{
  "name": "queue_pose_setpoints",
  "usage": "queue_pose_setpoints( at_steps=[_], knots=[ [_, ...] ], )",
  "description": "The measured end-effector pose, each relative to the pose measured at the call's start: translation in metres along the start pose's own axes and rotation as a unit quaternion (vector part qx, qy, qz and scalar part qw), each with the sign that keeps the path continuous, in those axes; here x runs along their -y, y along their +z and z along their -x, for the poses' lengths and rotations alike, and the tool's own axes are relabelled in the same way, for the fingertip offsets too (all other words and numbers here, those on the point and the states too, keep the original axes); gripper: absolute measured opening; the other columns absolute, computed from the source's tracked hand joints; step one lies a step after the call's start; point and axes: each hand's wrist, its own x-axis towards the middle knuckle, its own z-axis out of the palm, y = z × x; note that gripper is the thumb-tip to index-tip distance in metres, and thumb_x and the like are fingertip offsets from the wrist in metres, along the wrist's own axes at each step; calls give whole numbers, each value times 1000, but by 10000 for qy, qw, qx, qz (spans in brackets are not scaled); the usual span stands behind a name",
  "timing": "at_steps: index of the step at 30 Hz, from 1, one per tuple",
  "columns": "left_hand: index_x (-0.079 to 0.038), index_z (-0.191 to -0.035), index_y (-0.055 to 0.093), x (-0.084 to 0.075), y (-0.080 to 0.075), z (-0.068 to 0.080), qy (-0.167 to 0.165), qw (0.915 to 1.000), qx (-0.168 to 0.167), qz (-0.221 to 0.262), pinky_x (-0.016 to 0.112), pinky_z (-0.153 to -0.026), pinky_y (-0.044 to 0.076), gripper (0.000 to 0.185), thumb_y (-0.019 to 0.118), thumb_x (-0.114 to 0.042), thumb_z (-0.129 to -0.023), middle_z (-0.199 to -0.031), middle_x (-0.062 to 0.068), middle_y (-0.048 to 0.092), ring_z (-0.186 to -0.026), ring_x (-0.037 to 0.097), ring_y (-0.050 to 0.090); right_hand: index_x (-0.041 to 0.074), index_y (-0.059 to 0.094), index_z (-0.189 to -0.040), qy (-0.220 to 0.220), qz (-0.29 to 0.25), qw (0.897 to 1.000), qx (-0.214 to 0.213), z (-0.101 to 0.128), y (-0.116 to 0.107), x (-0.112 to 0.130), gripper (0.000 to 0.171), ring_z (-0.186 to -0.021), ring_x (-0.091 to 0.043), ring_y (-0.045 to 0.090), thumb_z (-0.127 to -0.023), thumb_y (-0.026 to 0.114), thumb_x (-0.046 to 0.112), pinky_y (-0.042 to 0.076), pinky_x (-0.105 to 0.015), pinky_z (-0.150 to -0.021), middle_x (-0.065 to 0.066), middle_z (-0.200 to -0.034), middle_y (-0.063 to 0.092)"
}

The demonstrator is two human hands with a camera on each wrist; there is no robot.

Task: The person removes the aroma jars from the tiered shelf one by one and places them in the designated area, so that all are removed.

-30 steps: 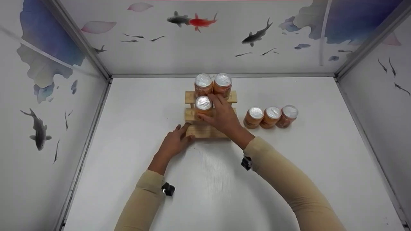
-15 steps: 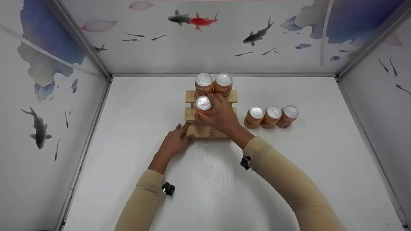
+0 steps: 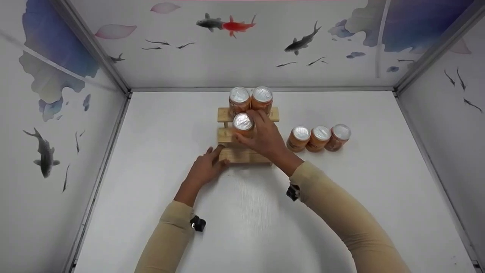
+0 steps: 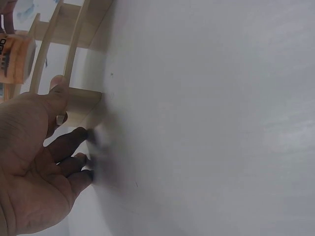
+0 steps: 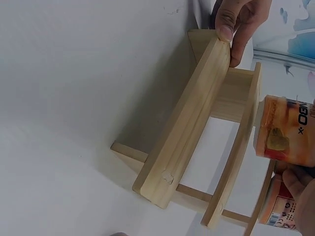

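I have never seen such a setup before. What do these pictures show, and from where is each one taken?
There is no machine here: two bare hands of a person do the work. The wide picture comes from a camera worn on the head, looking down; the other two come from cameras on the left and right wrists.

On the white table stands a pale wooden three-step rack. The left hand pinches the left end of its lowest step. The right hand holds an orange cylindrical jar with a silvery lid at the middle step; I cannot tell whether it touches it. Two similar jars stand on the top step, and three more stand in a row to the right.
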Motion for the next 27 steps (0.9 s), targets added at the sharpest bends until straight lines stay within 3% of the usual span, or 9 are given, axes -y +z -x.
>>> queue_pose_setpoints(
  at_steps=[10,19,27],
  knots=[
    [-22,-172,43,-6,-1,0,-233,9996,100,-93,64,-126,43,74,62,-58,-110,-173,34,36,-155,55,47,0,60,-143,-157,85,9998,22,7,-6,-1,71,-117,-34,73,-91,95,32,65,-52,-98,-19,-132,65],
    [-25,-172,42,-9,-2,2,-359,9992,187,-76,68,-126,41,74,60,-60,-110,-174,32,36,-156,57,45,0,62,-142,-145,169,9997,-88,17,-14,-6,71,-118,-35,73,-89,96,32,65,-52,-98,-20,-134,67],
    [-21,-172,43,-9,-2,3,-215,9997,118,-34,67,-127,41,75,62,-58,-110,-173,34,36,-156,56,44,1,61,-142,-98,411,9990,-143,26,-23,-15,71,-114,-33,73,-91,94,39,65,-50,-95,-19,-131,67]
  ],
)
